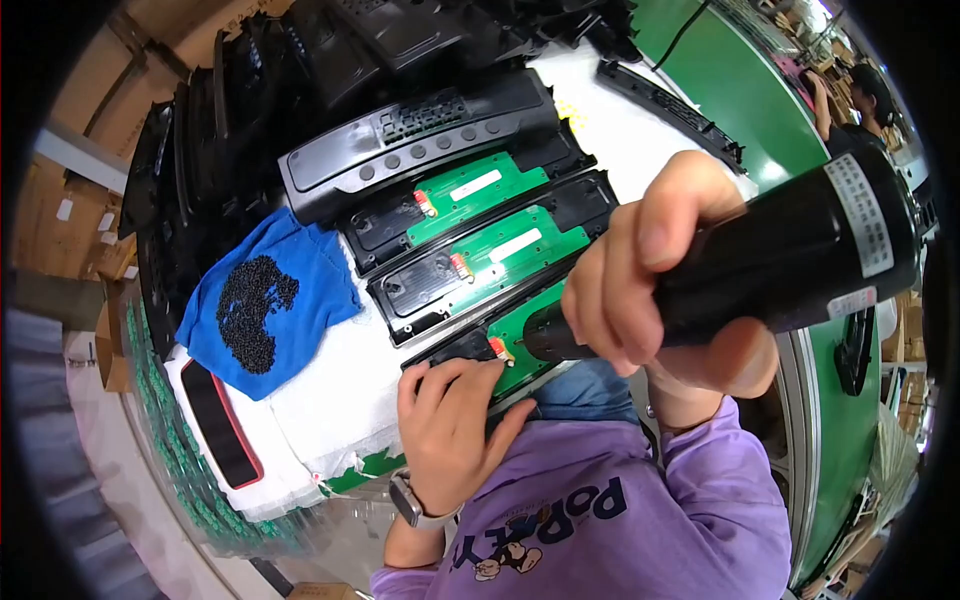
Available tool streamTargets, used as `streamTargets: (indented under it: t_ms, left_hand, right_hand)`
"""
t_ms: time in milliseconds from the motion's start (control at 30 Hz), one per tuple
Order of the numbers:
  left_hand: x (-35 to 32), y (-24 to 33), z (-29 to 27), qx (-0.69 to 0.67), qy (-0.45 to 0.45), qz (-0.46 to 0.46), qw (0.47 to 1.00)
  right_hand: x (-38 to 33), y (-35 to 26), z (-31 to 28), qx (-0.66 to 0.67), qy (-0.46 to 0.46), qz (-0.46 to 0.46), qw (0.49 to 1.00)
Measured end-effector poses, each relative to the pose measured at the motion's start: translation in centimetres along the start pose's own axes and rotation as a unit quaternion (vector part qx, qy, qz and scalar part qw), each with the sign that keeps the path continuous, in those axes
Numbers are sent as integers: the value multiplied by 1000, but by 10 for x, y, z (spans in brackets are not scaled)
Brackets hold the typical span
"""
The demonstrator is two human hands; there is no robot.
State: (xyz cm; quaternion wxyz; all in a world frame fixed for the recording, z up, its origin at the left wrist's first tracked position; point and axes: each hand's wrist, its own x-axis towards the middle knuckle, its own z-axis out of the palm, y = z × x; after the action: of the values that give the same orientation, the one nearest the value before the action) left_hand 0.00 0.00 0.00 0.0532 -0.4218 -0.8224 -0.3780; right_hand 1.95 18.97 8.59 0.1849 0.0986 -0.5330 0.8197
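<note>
My right hand (625,270) is wrapped round a thick black electric screwdriver (790,245). The tool's narrow end points left, over the nearest black plastic panel (440,352). A green circuit board (512,328) lies in that panel; whether the tip touches it I cannot tell. On the panel's near left part my left hand (445,425) bends its fingers over the edge, thumb apart, gripping it. Red and white wires (499,348) show beside the fingertips. Beyond lie two similar panels with a middle board (560,240) and a far board (515,180).
Left of the panels, a blue cloth (320,290) holds a heap of small black screws (250,320). A black, red-rimmed flat piece (222,425) lies nearer. A black cover (440,140) with round buttons sits behind. Stacked black housings (350,50) fill the back. Another person (865,100) is far right.
</note>
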Motion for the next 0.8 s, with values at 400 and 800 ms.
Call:
streamTargets:
  t_ms: [400, 800]
  left_hand:
    - [1, -13, 8, -40, 27, 29, 998]
    - [0, -12, 9, -48, 61, 45, 996]
  right_hand:
    - [8, 21, 9, -27, -6, 3, 1000]
    - [6, 23, 11, -156, -99, 19, 983]
